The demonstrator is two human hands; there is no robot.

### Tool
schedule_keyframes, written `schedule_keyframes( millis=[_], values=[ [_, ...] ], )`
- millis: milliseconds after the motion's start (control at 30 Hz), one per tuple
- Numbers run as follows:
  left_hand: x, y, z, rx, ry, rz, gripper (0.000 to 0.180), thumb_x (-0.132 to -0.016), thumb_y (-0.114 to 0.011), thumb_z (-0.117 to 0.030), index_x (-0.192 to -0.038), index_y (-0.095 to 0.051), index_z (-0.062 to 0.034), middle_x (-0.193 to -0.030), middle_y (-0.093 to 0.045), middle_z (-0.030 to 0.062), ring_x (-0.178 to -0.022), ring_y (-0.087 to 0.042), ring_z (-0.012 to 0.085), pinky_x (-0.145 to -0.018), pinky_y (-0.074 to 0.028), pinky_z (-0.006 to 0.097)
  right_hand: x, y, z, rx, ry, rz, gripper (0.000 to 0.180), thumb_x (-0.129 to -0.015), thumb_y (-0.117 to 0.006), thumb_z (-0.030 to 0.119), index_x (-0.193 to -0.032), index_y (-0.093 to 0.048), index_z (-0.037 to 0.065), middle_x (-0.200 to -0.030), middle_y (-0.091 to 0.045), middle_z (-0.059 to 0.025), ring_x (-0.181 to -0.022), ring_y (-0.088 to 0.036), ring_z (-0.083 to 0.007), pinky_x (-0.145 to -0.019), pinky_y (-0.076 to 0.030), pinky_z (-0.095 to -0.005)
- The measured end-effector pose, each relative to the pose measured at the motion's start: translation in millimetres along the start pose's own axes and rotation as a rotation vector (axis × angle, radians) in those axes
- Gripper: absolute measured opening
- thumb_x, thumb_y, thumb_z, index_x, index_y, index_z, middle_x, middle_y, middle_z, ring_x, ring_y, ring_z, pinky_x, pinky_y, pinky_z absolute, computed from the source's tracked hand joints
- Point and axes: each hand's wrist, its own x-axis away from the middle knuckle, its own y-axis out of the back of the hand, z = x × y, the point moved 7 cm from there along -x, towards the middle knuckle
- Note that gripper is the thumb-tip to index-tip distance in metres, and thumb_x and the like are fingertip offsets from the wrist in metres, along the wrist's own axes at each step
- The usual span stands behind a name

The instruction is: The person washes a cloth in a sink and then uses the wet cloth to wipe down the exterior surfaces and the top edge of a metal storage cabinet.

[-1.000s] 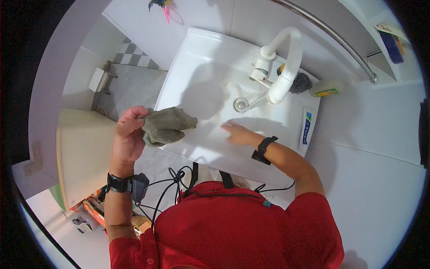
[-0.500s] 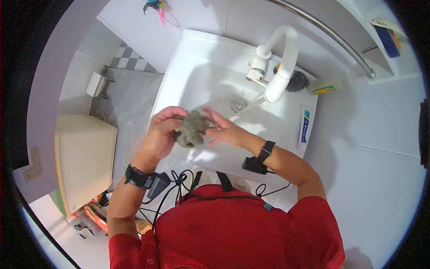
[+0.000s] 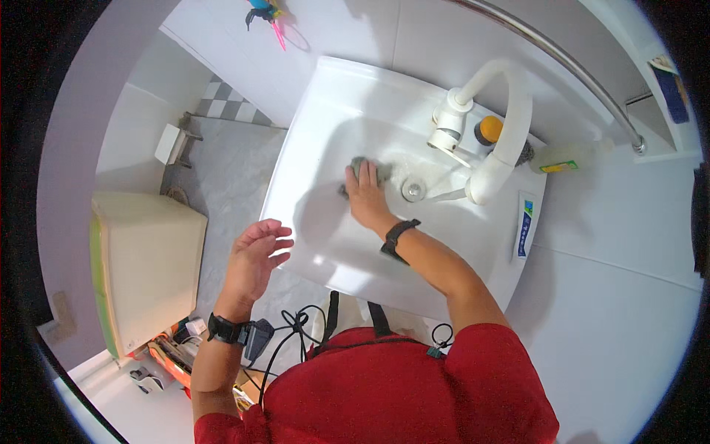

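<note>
In the white sink (image 3: 310,244), my right hand (image 3: 367,200) presses a wet-looking grey-green cloth (image 3: 359,164) against the basin, left of the drain (image 3: 413,189). Its fingers are close together over the cloth, which bunches out at their tips and to the side. My left hand (image 3: 254,259) hovers apart, by the sink's left front edge, fingers loosely curved and holding nothing. From the white tap (image 3: 481,185) a thin stream of water runs toward the drain.
Behind the tap stand an orange-capped container (image 3: 489,129) and a dark scouring pad (image 3: 525,154). A clear bottle (image 3: 562,157) and a toothpaste-like tube (image 3: 526,226) are at the right. Left of the sink is a cream cabinet (image 3: 151,266); cables (image 3: 296,322) hang before my body.
Both hands held the cloth above the sink's front left; now my right hand has taken it down into the basin. My left hand has let go and drawn back toward me.
</note>
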Motion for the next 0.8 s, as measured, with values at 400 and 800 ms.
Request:
schedule_keyframes(
  millis=[400, 800],
  values=[
    [14, 7, -2, -0.047, -0.077, 0.068, 0.017, -0.081, -0.047, -0.01, -0.097, -0.054, -0.0093, -0.094, -0.057, 0.0057, -0.083, -0.056, 0.0167, -0.071, -0.043, 0.029, 24, 46, -94, 0.422, -0.015, -0.229, 0.031, -0.079, -0.046, 0.024, -0.106, -0.053, 0.01, -0.125, -0.04, -0.0114, -0.115, -0.036, -0.0292, -0.091, -0.031, -0.0453],
    [24, 58, 15, 0.04, -0.106, -0.009, 0.012, -0.082, -0.049, -0.014, -0.092, -0.053, -0.0115, -0.092, -0.058, 0.0031, -0.081, -0.055, 0.0146, -0.07, -0.042, 0.027, 123, 7, -138, 0.263, -0.365, 0.498, 0.034, -0.076, -0.048, 0.012, -0.108, -0.045, 0.002, -0.115, -0.036, -0.0299, -0.109, -0.036, -0.0423, -0.085, -0.037, -0.0495]
  ],
)
